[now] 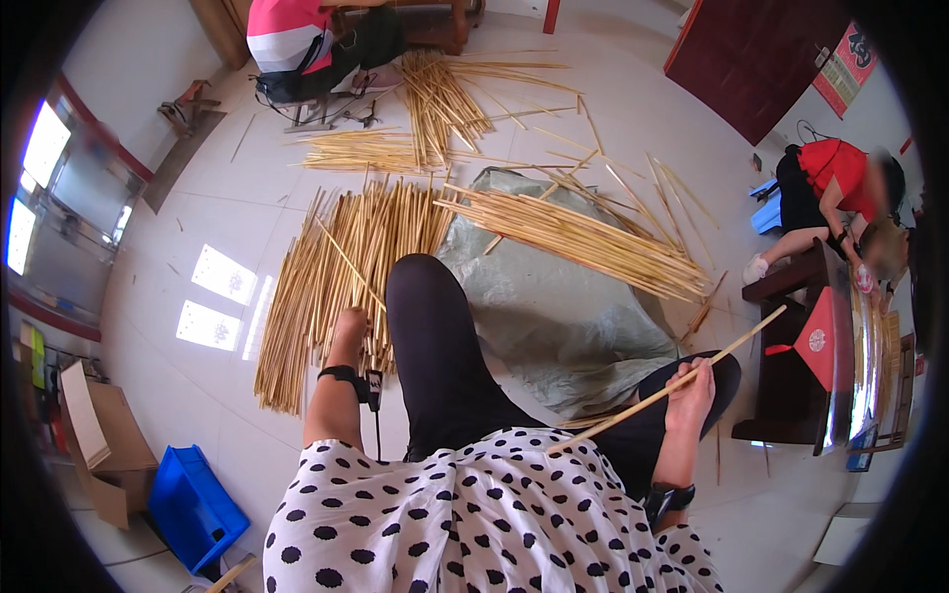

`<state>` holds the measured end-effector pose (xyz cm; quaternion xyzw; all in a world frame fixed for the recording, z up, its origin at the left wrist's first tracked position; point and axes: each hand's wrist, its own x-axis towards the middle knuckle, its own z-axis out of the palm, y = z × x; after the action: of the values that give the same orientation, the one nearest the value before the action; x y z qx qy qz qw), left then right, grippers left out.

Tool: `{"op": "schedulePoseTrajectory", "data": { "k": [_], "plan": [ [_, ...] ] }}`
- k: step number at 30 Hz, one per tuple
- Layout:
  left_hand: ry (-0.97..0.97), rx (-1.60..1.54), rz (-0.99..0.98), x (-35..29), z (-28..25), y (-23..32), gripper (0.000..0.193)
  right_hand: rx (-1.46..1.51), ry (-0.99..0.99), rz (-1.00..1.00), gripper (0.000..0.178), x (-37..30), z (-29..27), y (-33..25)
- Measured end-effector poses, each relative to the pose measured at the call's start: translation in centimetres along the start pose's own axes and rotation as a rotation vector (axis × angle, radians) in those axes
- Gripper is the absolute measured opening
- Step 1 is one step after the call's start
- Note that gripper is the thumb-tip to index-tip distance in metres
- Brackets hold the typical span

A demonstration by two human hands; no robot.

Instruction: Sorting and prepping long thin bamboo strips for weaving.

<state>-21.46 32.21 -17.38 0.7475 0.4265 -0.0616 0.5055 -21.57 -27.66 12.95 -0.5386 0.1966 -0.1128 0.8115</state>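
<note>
My right hand (692, 395) is closed around a long, thin, pale-yellow stick, perhaps reed or bamboo (746, 335), above my right knee. The stick slants from my shirt front up to the right. My left hand (349, 323) reaches down to a big pile of similar sticks (297, 316) left of my left knee. Its fingers are hidden, so whether they grip anything cannot be made out. A single stick (346, 257) lies crosswise on that pile, close to the left hand. Another bundle of sticks (583, 242) rests on a grey-green plastic sheet (554, 316) ahead of me.
More sticks (440, 109) lie scattered on the tiled floor ahead, near a seated person in pink (289, 40). A person in red (835, 173) bends over a dark wooden table (791, 385) at right. A blue bin (198, 504) and a cardboard box (109, 435) stand at lower left.
</note>
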Motion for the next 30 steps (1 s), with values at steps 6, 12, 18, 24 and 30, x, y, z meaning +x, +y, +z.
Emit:
{"op": "schedulePoseTrajectory", "data": {
  "k": [6, 12, 18, 24, 30],
  "plan": [
    [0.193, 0.219, 0.081, 3.5, 0.4, -0.6, 0.036, 0.036, 0.028, -0.042, 0.023, 0.0, -0.4, -1.3],
    [0.354, 0.392, 0.361, 5.1, -4.7, 5.2, 0.040, 0.115, 0.146, -0.100, 0.019, 0.9, -3.1, -3.6],
    [0.108, 0.878, 0.977, 11.2, -7.0, 17.2, 0.030, 0.111, 0.245, -0.303, 0.023, 0.7, -9.3, -9.2],
    [-0.165, -0.027, 0.738, -7.3, -0.8, 35.5, 0.037, 0.088, 0.432, -0.519, 0.020, -1.3, -14.2, -14.1],
    [-0.351, 0.168, 0.962, -16.3, 5.0, 39.9, 0.034, -0.021, 0.510, -0.572, 0.022, -2.6, -18.4, -14.7]
  ]
}}
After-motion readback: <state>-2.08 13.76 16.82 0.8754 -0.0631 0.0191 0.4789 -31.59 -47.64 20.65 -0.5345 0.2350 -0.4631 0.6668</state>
